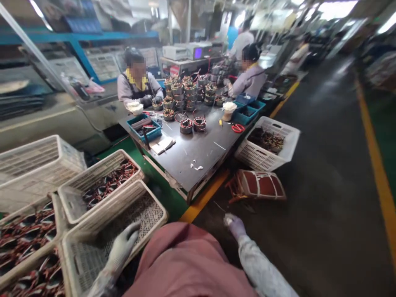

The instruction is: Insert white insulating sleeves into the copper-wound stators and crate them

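My left hand (123, 245), in a pale knit glove, hangs over the near white plastic crate (151, 194), whose mesh bottom shows. Its fingers are stretched out and hold nothing. Off to the right, above the dark floor, my right hand (235, 227) wears a glove with a lilac back and whitish fingertips. The fingers there are curled in, and what they hold, if anything, cannot be made out. Close to the fingertips is a thin pale strip (220, 206); whether they touch it is unclear. Beyond this hand lies a brown padded stool (262, 184) bound with white straps.
A dark worktable (198, 152) ahead bears stacked copper-wound stators (185, 93), blue bins (145, 128) and red-handled scissors (238, 128). Two people work there. Crates of wound parts (108, 183) stand left; another white crate (269, 142) stands right of the table, beside the aisle.
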The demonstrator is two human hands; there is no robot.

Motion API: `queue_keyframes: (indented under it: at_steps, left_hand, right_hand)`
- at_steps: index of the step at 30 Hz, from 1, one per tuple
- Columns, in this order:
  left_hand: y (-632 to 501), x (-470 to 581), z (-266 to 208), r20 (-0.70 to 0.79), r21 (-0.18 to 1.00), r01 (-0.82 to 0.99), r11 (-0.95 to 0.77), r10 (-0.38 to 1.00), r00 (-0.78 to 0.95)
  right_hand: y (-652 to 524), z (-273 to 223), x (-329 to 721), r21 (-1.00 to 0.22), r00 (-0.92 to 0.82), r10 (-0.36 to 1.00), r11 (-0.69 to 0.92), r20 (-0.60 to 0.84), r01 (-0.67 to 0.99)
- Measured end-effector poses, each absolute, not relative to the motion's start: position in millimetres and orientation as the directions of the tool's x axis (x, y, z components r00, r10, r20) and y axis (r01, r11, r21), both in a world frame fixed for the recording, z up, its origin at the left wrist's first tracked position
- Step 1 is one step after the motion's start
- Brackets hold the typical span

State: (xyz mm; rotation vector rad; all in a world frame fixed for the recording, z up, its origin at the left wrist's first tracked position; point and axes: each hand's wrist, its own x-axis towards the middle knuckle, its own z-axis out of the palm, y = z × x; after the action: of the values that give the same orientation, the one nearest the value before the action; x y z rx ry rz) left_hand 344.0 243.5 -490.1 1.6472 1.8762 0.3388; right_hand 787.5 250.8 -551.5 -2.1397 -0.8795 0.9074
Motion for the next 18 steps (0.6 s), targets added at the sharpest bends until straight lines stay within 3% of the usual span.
queue_keyframes:
  at_steps: [4, 7, 10, 12, 15, 18]
  left_hand:
    - [305.5, 460.3, -444.4, -0.268, 0.457, 0.889, 0.029, 0.958, 0.106]
    - [353.1, 510.4, -420.3, -0.272, 0.387, 0.922, 0.023, 0.958, 0.09]
    - [416.4, 539.0, -422.2, -0.246, 0.376, 0.926, -0.035, 0.959, 0.137]
    - [462.2, 557.0, -429.5, -0.243, 0.34, 0.938, -0.062, 0.958, 0.151]
    - [531.2, 588.4, -435.9, -0.255, 0.296, 0.954, -0.038, 0.96, 0.117]
    - [600.5, 619.2, -433.0, -0.236, 0.302, 0.953, -0.026, 0.967, 0.101]
  right_hand:
    - [327.2, -531.9, 887.2, -0.708, 0.416, 0.81, -0.573, -0.413, 0.413]
    - [421.7, -526.5, 930.2, -0.663, 0.322, 0.9, -0.434, -0.293, 0.61]
    - [518.1, -522.0, 949.0, -0.491, 0.198, 0.967, -0.252, -0.16, 0.834]
    - [568.3, -512.2, 955.4, -0.359, 0.104, 0.984, -0.15, -0.144, 0.921]
    - [627.3, -492.2, 963.5, -0.201, -0.068, 0.99, 0.043, -0.122, 0.979]
    - [687.1, -481.0, 970.6, -0.119, -0.259, 0.964, 0.251, -0.056, 0.961]
